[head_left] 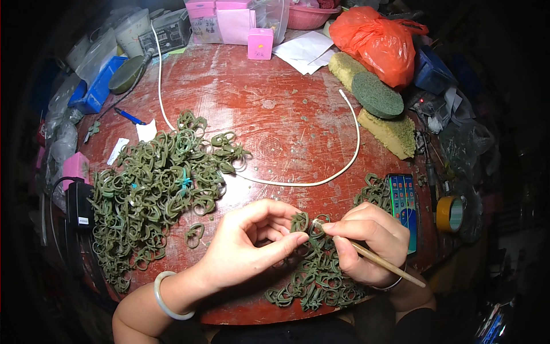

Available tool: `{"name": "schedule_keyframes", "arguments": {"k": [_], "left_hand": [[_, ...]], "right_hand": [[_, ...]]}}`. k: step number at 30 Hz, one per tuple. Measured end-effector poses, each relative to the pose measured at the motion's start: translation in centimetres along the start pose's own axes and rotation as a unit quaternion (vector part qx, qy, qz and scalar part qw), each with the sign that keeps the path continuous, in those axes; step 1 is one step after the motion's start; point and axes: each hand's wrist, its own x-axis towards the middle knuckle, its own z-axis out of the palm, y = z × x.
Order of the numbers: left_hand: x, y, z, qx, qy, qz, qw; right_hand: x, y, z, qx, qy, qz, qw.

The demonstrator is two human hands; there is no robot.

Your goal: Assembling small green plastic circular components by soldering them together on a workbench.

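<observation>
My left hand (238, 243) pinches a small green ring (299, 222) between thumb and fingertips; it looks like wax, with a raised ornament. In my right hand (375, 232) is a thin tool with a pale wooden handle (389, 266), gripped like a pen. Its tip meets the ring work between my hands; the fingers partly hide the contact. Beneath both hands lies a heap of similar green rings (321, 281). A larger pile of rings (160, 183) covers the left of the red table (269, 137), with one loose ring (195, 234) beside it.
A white cable (298, 184) curves across the table. To the right are more rings (373, 188), a phone (403, 198) with its screen lit, yellow tape (450, 213), sponges (378, 94) and a red plastic bag (375, 46). A blue pen (130, 116) lies at left; a pink box (260, 44) stands behind.
</observation>
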Motion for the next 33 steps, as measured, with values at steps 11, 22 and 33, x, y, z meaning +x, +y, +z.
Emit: {"name": "schedule_keyframes", "arguments": {"k": [11,22,33], "left_hand": [[0.0,-0.3,-0.3,-0.005,-0.008,-0.004,1.0],[0.3,0.5,-1.2,-0.077,-0.051,-0.056,0.994],[0.4,1.2,-1.5,-0.131,-0.022,-0.139,0.981]], "right_hand": [[0.2,0.0,-0.3,0.023,0.006,0.01,1.0],[0.3,0.6,-1.3,0.094,-0.01,0.061,0.994],[0.5,1.6,-0.8,-0.049,-0.136,0.051,0.988]]}}
